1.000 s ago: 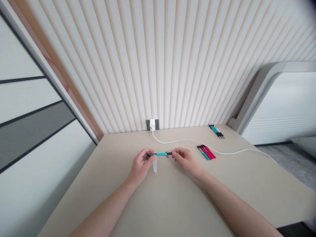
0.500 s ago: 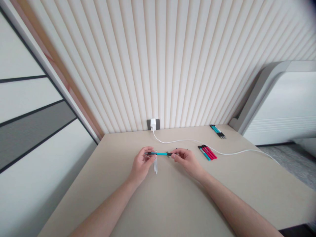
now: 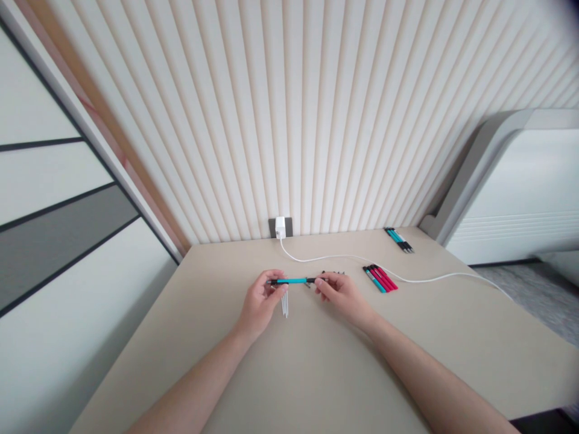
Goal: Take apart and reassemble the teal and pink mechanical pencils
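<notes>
A: Hands?
B: Close together, not touching each other. The left hand (image 3: 260, 299) and right hand (image 3: 344, 295) each pinch one end of a slim teal pen with black ends (image 3: 292, 281), held crosswise between them over the middle of the table.
A: What's nearby?
B: Thin clear plastic tubes (image 3: 284, 306) lie just below the left hand. Small dark pieces (image 3: 335, 273) sit just past the right fingertips, too small to identify.
A: Further off?
B: On the beige tabletop (image 3: 181, 343), a bundle of red and teal pens (image 3: 380, 278) lies right of the hands. A smaller teal-and-black pen bundle (image 3: 398, 240) sits by the back wall. A white cable (image 3: 407, 280) runs between them from a white wall charger (image 3: 280, 227).
</notes>
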`<state>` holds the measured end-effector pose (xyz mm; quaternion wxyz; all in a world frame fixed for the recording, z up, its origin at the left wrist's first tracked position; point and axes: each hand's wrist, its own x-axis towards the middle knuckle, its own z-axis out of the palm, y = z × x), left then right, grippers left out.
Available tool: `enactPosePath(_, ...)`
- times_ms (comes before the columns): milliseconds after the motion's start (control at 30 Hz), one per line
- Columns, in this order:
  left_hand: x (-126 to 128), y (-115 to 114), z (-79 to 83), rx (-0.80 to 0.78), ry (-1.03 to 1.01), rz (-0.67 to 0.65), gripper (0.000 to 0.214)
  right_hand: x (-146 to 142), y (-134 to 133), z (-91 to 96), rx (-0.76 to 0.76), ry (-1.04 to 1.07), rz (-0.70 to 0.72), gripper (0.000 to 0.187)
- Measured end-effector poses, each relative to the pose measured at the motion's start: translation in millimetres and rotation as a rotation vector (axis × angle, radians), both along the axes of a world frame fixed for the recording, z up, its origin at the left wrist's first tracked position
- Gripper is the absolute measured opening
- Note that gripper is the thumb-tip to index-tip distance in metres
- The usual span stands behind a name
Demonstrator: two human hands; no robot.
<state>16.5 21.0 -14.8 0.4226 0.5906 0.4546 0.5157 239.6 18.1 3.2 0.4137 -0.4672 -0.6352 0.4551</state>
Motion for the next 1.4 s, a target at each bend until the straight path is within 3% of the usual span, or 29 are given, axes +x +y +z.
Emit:
enactPosePath(167, 0.2, -1.7, -0.4, 0.026, -0.004, -0.041, 0.027, -0.5, 1.5, -4.3, -0.082, -0.020, -0.040, 0.055)
enactPosePath(467, 0.9, -0.6, 2.8, -0.037, 0.027, 0.086, 0.032, 0.4, -0.7, 4.2, -0.021, 0.085, 0.009, 0.046)
enactPosePath(667, -0.3, -2.1, 4.6, -0.032, 0.010, 0.078, 0.025, 0.5, 1.3, 1.4, -0.029, 0.101, -0.013, 0.037)
enactPosePath(867, 0.2, -1.8, 2.6, -0.005, -0.021, 0.071, 0.023, 0.3, 1.3, -3.5, -0.056, 0.063, -0.007, 0.049)
enactPosePath(1033, 3.2, -1.4, 3.4, 0.047, -0.071, 0.081, 0.031, 0.9, 1.1, -3.4, -0.031, 0.086, 0.002, 0.046)
enactPosePath(1200, 0.9, -0.3, 3.9, -0.038, -0.030, 0.153, 0.032, 1.0, -0.1, 1.0, -0.035, 0.101, 0.007, 0.044)
enactPosePath(1400, -2.3, -1.9, 5.7, -0.053, 0.016, 0.133, 0.034, 0.6, -0.8, 2.1, -0.034, 0.086, 0.000, 0.046)
